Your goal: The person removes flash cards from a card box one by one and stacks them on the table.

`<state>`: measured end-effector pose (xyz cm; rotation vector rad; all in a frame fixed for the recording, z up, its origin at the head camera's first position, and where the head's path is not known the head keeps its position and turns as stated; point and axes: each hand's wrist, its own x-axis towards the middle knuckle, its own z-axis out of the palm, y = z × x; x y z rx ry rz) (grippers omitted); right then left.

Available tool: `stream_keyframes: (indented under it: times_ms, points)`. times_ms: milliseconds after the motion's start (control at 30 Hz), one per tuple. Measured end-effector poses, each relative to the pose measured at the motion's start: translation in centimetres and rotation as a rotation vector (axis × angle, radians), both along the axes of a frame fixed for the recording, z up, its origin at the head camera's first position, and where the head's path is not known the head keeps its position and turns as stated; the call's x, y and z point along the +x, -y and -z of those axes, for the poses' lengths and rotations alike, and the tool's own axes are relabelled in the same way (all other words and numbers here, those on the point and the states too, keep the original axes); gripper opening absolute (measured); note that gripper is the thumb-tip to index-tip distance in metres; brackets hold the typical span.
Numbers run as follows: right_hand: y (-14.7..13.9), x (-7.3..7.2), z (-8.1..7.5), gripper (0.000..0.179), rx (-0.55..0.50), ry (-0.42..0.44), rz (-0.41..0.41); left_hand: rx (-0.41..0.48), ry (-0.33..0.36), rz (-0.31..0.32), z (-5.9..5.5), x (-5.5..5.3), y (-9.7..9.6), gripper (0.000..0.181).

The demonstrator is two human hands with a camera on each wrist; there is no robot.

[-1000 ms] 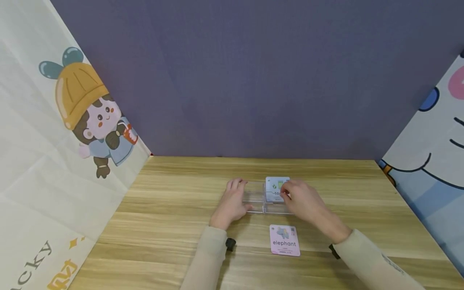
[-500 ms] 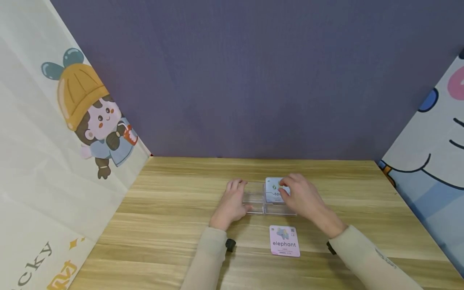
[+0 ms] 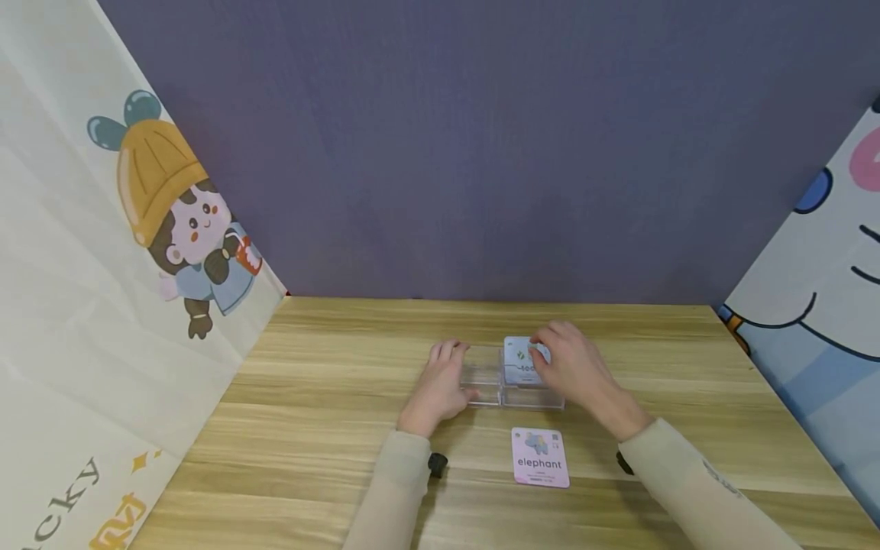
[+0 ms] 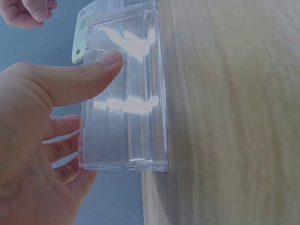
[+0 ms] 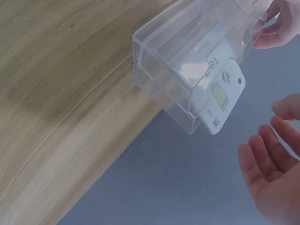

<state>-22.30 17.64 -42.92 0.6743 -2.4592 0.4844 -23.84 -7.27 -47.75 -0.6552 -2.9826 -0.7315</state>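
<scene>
A clear plastic card holder [image 3: 532,397] with two side-by-side compartments stands on the wooden table. My left hand [image 3: 437,386] grips its left end, thumb [image 4: 93,77] on the front and fingers behind. In the right compartment leans a pale blue card [image 3: 518,374], its top sticking out above the holder; the right wrist view shows a green picture and "tea" lettering on this card [image 5: 227,96]. My right hand [image 3: 576,367] hovers beside the card with bent, loose fingers, and in the right wrist view a gap separates them from it. The left compartment [image 4: 105,136] holds no card.
A pink card reading "elephant" [image 3: 539,462] lies flat on the table [image 3: 309,443] in front of the holder. A dark blue-grey partition [image 3: 481,153] rises along the table's back edge, and printed cloths hang at the left [image 3: 55,305] and right [image 3: 825,321].
My right hand has let go of the blue card and drawn slightly up and back from it. The left hand stays on the holder, and the pink card has not moved.
</scene>
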Motion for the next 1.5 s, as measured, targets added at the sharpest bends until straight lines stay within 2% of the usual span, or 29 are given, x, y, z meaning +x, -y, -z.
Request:
stream_keyframes:
  times_ms: [167, 800, 1200, 1500]
  points:
    - [-0.2, -0.4, 0.0, 0.012, 0.011, 0.008, 0.004, 0.008, 0.003, 0.003, -0.1, 0.0, -0.1, 0.088]
    - [-0.1, -1.5, 0.2, 0.016, 0.052, 0.138, 0.067, 0.013, -0.006, 0.006, 0.1, -0.2, -0.1, 0.088]
    - [-0.1, -2.3, 0.8, 0.018, 0.064, 0.170, 0.030, 0.011, -0.016, 0.010, -0.3, 0.2, 0.0, 0.087]
    - [0.0, -2.7, 1.1, 0.021, 0.084, 0.239, 0.030, -0.003, -0.021, 0.011, -0.1, 0.2, 0.1, 0.086]
